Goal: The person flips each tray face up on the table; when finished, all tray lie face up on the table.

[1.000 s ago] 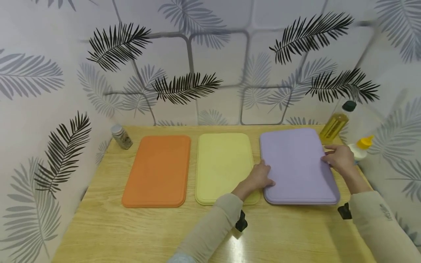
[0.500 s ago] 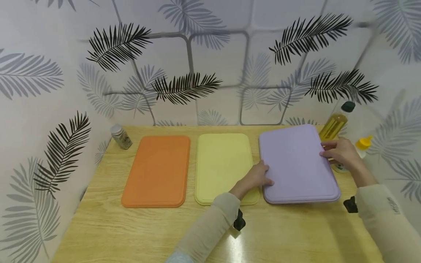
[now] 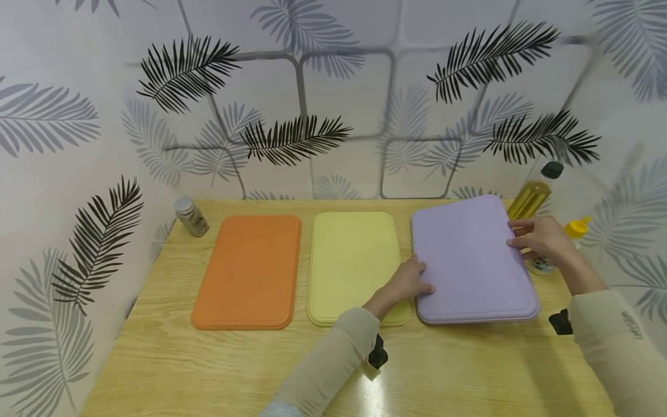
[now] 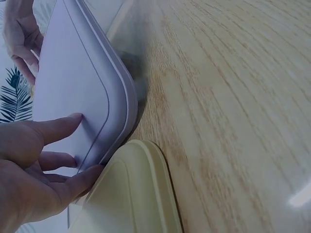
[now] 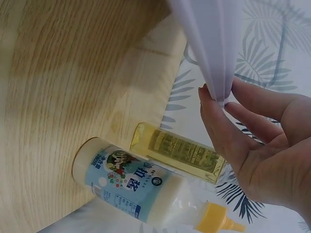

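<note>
A purple cutting board (image 3: 471, 260) lies tilted at the right, its right side raised off the wooden table. My right hand (image 3: 544, 240) pinches that raised edge between thumb and fingers; the right wrist view shows the edge of the board (image 5: 216, 63) in the grip. At the opposite edge, my left hand (image 3: 406, 281) touches the board with spread, fairly straight fingers, its wrist crossing above a yellow cutting board (image 3: 354, 260). In the left wrist view, the left hand's digits rest on the purple surface and along its side. An orange cutting board (image 3: 250, 269) lies farther left.
Behind the right hand stand an oil bottle (image 3: 530, 200) and a squeeze bottle (image 5: 133, 182) with a yellow cap, both close to the raised edge. A small spice jar (image 3: 191, 217) is at the back left. A patterned wall (image 3: 354, 168) borders the table (image 3: 234, 370).
The right hand has risen and moved slightly outward, lifting the purple cutting board's right side higher. More of the squeeze bottle's base shows beneath the hand. The left hand has barely moved.
</note>
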Demonstrator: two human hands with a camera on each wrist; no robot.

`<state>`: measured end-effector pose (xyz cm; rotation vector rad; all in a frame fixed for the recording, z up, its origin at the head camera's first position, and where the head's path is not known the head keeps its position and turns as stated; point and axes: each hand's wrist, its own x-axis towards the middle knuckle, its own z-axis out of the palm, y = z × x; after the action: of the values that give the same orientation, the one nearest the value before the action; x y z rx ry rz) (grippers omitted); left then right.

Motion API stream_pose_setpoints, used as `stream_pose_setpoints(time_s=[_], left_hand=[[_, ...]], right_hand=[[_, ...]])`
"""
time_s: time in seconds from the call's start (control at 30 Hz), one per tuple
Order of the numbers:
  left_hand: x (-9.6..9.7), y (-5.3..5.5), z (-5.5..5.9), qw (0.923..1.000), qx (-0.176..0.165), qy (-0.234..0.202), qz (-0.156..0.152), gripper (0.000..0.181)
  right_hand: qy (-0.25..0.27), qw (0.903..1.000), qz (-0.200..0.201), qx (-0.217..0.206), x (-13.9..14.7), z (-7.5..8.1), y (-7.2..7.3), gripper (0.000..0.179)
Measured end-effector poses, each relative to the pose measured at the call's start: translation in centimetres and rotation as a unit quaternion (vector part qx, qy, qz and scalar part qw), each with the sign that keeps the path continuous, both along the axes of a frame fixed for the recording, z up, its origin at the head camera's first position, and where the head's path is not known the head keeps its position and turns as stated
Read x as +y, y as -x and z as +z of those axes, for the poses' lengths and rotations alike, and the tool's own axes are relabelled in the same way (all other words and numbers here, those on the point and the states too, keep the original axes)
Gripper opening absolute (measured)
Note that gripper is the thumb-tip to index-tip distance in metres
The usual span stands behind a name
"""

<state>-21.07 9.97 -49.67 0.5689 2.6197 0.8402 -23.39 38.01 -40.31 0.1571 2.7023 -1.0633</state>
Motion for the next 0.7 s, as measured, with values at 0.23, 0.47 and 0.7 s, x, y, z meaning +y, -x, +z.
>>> stream_pose_setpoints(time_s=[0.23,0.47,0.7], left_hand=[[0.1,-0.4,0.2,0.9996,-0.010,-0.017,0.019,0.059],[0.4,-1.0,0.3,0.9980,-0.013,-0.044,0.044,0.055],[0.7,-1.3,-0.2,0.9962,-0.019,-0.071,0.046,0.052]], right_hand=[[0.015,0.9999,0.002,-0.006,0.0,0.8,0.2,0.064],[0.018,0.9998,-0.010,-0.007,0.1,1.3,0.3,0.065],[0.029,0.9995,-0.015,0.003,-0.2,2.1,0.1,0.065]])
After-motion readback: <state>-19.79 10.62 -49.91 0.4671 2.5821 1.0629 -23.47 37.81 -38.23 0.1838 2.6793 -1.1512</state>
